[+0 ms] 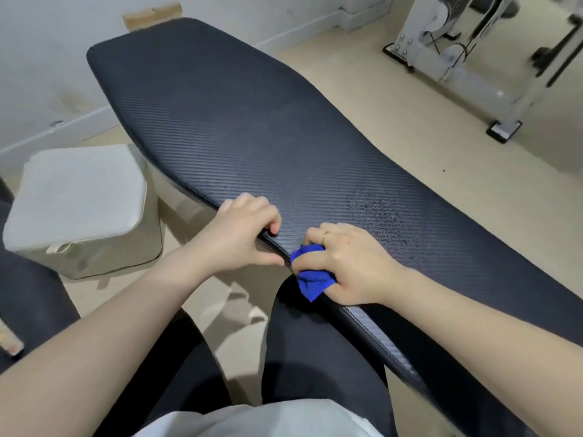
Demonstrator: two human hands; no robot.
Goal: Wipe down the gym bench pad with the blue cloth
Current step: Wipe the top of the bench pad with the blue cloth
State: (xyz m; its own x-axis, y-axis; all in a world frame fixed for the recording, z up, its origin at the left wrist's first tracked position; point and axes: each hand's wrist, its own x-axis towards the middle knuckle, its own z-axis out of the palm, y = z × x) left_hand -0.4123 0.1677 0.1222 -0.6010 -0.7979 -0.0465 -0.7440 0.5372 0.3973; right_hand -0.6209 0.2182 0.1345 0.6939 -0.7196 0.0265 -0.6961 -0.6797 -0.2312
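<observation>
A long black bench pad (pixel 239 121) with a woven texture runs from the upper left to the lower right. My right hand (pixel 350 263) grips a bunched blue cloth (pixel 310 279) against the pad's near edge. My left hand (pixel 239 238) grips the same edge just to the left of the cloth, its fingers curled over the top and its thumb under the rim. A patch of wet droplets (pixel 381 212) lies on the pad just beyond my right hand.
A grey cube-shaped fabric box (pixel 79 209) stands on the floor left of the bench. A white gym machine frame (pixel 467 55) fills the upper right. My legs in black are under the bench's near edge. Beige floor lies to the right of the pad.
</observation>
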